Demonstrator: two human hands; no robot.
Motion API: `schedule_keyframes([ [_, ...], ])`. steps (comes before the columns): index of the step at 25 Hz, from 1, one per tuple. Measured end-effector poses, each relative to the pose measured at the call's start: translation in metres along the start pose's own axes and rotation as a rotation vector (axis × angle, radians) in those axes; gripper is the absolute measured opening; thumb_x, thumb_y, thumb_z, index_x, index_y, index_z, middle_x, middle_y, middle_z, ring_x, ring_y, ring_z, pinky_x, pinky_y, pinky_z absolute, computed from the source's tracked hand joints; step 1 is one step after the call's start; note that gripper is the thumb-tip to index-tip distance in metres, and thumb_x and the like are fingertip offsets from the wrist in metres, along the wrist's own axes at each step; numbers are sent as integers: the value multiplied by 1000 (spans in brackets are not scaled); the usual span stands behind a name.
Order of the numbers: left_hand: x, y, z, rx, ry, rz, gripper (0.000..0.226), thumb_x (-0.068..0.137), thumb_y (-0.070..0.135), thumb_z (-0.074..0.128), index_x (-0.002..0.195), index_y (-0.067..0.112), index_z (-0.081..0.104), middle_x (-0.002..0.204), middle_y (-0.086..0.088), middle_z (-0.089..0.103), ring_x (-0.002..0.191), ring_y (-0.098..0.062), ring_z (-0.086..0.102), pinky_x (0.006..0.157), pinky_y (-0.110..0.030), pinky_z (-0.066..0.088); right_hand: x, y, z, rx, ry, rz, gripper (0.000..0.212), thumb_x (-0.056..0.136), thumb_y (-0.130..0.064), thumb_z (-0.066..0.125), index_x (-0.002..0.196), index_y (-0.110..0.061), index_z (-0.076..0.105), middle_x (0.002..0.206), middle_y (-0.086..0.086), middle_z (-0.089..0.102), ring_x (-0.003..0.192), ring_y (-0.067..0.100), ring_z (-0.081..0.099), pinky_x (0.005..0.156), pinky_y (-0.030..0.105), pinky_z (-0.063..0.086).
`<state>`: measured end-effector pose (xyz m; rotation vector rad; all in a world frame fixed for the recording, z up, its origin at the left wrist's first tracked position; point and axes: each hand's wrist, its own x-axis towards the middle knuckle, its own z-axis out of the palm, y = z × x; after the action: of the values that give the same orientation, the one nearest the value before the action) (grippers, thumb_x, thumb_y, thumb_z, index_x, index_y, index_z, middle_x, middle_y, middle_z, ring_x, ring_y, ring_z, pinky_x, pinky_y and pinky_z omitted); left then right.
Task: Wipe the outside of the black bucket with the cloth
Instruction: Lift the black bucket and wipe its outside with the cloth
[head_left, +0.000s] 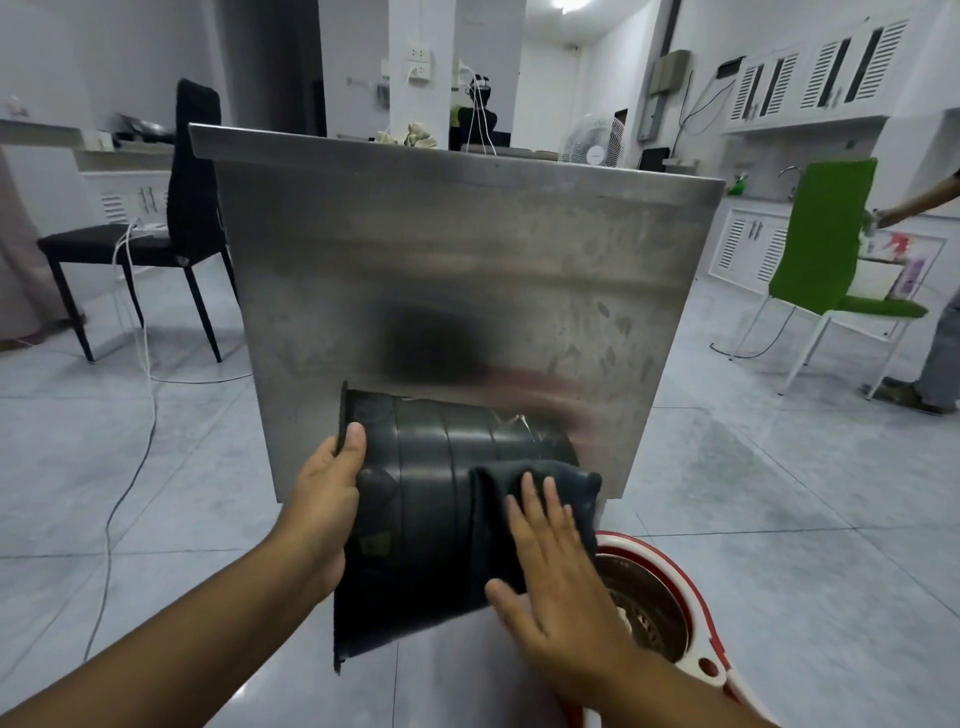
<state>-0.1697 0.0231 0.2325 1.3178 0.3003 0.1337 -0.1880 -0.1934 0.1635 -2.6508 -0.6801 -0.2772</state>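
Observation:
The black bucket (415, 509) is held on its side in front of me, its open rim to the left and its base to the right. My left hand (324, 499) grips the rim, thumb on the outer wall. A dark cloth (540, 499) lies draped over the bucket's right part near the base. My right hand (556, 577) presses flat on the cloth with fingers spread, holding it against the bucket's side.
A steel-sided counter (467, 270) stands right behind the bucket. A red and white mop bucket (670, 618) sits on the tiled floor at the lower right. A black chair (156, 244) and cables are at the left, a green chair (826, 260) and another person's arm at the right.

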Motion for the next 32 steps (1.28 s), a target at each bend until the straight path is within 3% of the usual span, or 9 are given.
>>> schedule_keyframes([
  [2, -1, -4, -1, -36, -10, -7, 61, 77, 70, 51, 123, 32, 60, 132, -1, 63, 126, -31, 53, 108, -57, 38, -6, -11, 17, -104, -52, -113, 79, 97, -60, 26, 150, -25, -21, 151, -17, -44, 144, 11, -34, 117, 31, -22],
  [4, -10, -5, 4, -32, -49, -7, 51, 85, 64, 47, 119, 30, 63, 125, -2, 68, 121, -29, 58, 106, -55, 41, -6, -18, 26, -230, -23, -251, 79, 98, -62, 24, 155, -16, -6, 164, -2, -21, 151, 23, -15, 120, 39, -7],
  [8, -21, -7, 16, 69, -188, 37, 40, 91, 52, 45, 103, 22, 70, 96, -2, 79, 92, -21, 74, 83, -41, 57, 13, -23, 0, -181, 110, -275, 71, 98, -57, 23, 157, -23, 4, 166, -5, -4, 152, 19, -11, 121, 41, -5],
  [10, -23, -6, 20, 100, -208, 86, 32, 93, 44, 48, 98, 20, 68, 89, -1, 79, 86, -20, 75, 71, -36, 59, 23, -17, -12, -90, 154, -174, 69, 96, -61, 17, 156, -29, 3, 165, -11, -6, 151, 11, -14, 122, 37, -6],
  [15, -26, 4, 18, 160, -159, 153, 29, 98, 36, 44, 93, 19, 67, 82, 7, 78, 93, -21, 68, 85, -43, 54, 31, 32, -19, 134, 250, 166, 76, 85, -75, -3, 152, -39, 2, 156, -28, -8, 146, -6, -14, 124, 42, 3],
  [18, -25, 11, 14, 103, -98, 156, 29, 99, 36, 42, 92, 20, 65, 74, 7, 77, 87, -18, 65, 67, -35, 51, 13, 29, -5, 78, 194, 136, 69, 92, -62, 11, 152, -36, -12, 161, -18, -22, 146, 1, -24, 123, 42, -5],
  [22, -21, 5, 12, 87, -66, 128, 32, 98, 42, 40, 100, 23, 65, 96, -4, 71, 92, -24, 64, 66, -36, 51, -3, -11, 15, -6, 35, -31, 76, 93, -65, 14, 137, -40, -43, 147, -16, -50, 140, 9, -40, 116, 32, -24],
  [27, -28, -8, 15, 156, -141, 137, 33, 97, 43, 40, 97, 24, 67, 92, -4, 74, 92, -22, 67, 68, -37, 53, 16, -12, -3, -6, 122, -137, 74, 94, -64, 14, 154, -28, -12, 163, -11, -21, 149, 7, -20, 120, 27, -13],
  [32, -26, -9, 15, 189, -211, 176, 32, 98, 35, 41, 102, 20, 69, 95, 4, 79, 97, -19, 70, 81, -34, 56, 37, 35, -24, 219, 219, 242, 83, 85, -76, 5, 155, -31, 12, 164, -11, 11, 151, 7, 5, 122, 32, 9],
])
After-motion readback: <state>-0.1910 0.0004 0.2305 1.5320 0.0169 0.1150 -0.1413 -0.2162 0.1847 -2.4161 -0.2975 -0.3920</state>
